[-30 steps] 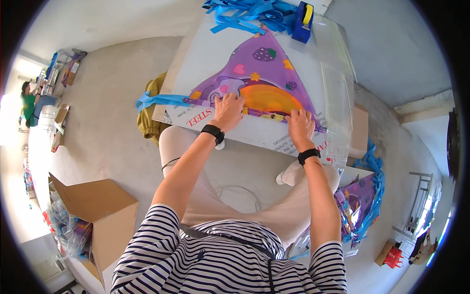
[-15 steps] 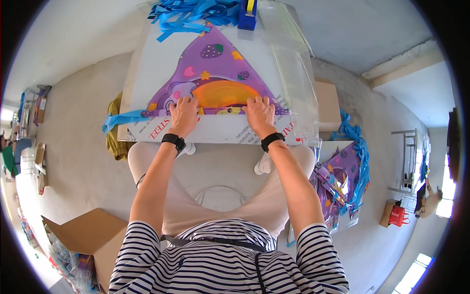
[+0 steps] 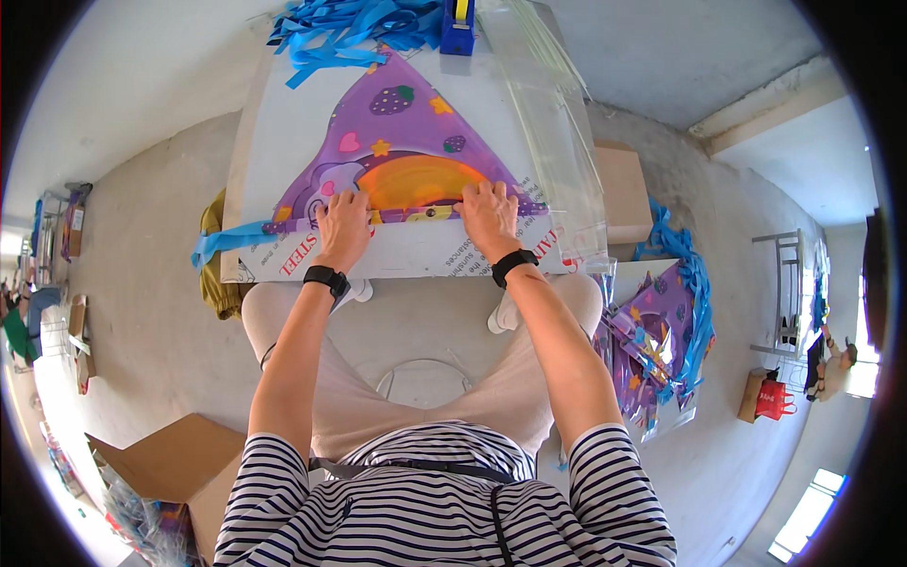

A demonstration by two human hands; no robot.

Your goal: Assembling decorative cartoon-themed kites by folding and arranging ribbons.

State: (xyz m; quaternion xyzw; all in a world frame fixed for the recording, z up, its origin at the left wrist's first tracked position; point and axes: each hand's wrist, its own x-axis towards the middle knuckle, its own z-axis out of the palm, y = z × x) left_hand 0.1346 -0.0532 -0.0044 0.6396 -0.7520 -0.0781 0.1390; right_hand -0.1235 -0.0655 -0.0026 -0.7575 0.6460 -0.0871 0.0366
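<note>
A purple triangular sheet (image 3: pixel 397 128), printed with berries, stars and hearts, lies on a white board with lettering (image 3: pixel 416 260). Its point faces away from me. My left hand (image 3: pixel 344 230) has its fingers curled down on the sheet's near edge, left of the middle. On the same edge, right of the middle, my right hand (image 3: pixel 489 223) grips with bent fingers. The fingertips and the edge under them are partly hidden. From the sheet's left corner a blue ribbon (image 3: pixel 227 240) trails off the board.
At the board's far end lie a heap of blue ribbons (image 3: pixel 345 36) and a blue tape dispenser (image 3: pixel 458 38). Clear plastic strips (image 3: pixel 540 94) run along its right side. More purple sheets (image 3: pixel 661 312) rest at my right. An open cardboard box (image 3: pixel 175 458) stands at lower left.
The whole view has shifted slightly, so the board appears a little further left. Both hands stay on the sheet's near edge, with hardly any movement along it.
</note>
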